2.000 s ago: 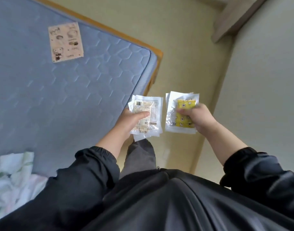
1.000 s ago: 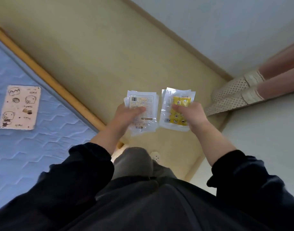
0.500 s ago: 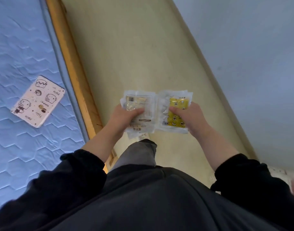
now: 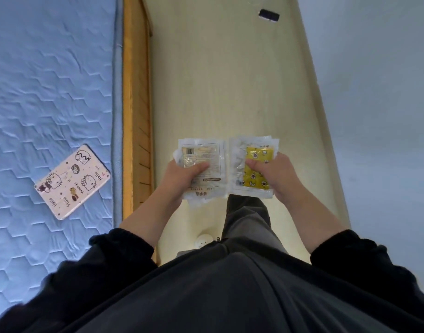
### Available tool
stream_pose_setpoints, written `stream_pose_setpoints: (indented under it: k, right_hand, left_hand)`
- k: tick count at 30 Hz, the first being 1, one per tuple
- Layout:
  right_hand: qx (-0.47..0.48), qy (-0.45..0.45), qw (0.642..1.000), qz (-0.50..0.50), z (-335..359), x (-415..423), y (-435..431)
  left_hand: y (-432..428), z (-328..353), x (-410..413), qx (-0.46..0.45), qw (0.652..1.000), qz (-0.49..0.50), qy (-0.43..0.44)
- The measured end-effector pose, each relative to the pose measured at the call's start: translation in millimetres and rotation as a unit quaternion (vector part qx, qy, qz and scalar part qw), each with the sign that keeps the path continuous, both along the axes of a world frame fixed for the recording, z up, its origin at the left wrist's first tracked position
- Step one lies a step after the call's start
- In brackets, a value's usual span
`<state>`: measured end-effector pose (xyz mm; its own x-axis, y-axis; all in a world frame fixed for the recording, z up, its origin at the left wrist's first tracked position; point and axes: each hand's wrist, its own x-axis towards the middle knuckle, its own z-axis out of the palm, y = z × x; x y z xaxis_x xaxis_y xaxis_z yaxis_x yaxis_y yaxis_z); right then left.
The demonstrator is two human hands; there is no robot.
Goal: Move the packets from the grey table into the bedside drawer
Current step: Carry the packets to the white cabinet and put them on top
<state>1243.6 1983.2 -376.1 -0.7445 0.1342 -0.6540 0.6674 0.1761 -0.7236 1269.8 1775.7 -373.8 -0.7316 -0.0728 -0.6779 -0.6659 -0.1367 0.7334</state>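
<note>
- The left hand point(image 4: 182, 179) has its grip clenched on a stack of clear packets point(image 4: 203, 152). The thumb lies across the printed label on top and the fingers are curled underneath.
- The right hand point(image 4: 276, 174) grips a second stack point(image 4: 237, 164) the same way, its thumb pressing on the yellow patterned packet point(image 4: 259, 155) that lies on top.
- The two stacks meet edge to edge, held in the air in front of the body (the bedside drawer is not in view).
- Both forearms are bare up to pushed-back black sleeves point(image 4: 124, 251).
- Below the packets a grey trouser leg point(image 4: 249, 219) steps forward, and a white toe point(image 4: 203, 240) shows beside it.
- Under everything is a pale yellow floor point(image 4: 225, 80), with a small dark object point(image 4: 268, 15) lying far ahead.
- To the left runs a wooden bed frame point(image 4: 136, 92) with a blue quilted mattress point(image 4: 50, 80). A cartoon-printed card point(image 4: 72, 181) lies flat on the mattress.
- To the right stands a grey-blue wall point(image 4: 374, 92).
</note>
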Motion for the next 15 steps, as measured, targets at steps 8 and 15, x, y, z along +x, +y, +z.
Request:
stream_pose_setpoints:
  k: [8, 15]
  right_hand:
    - [0.016, 0.024, 0.996, 0.080, 4.8, -255.3, 40.9]
    - [0.019, 0.023, 0.988, 0.152, 19.5, -440.5, 17.4]
  left_hand:
    - [40.7, 3.1, -223.8, -0.002, 0.995, 0.099, -0.016]
    - [27.5, 20.7, -376.3, -0.038, 0.987, 0.151, -0.029]
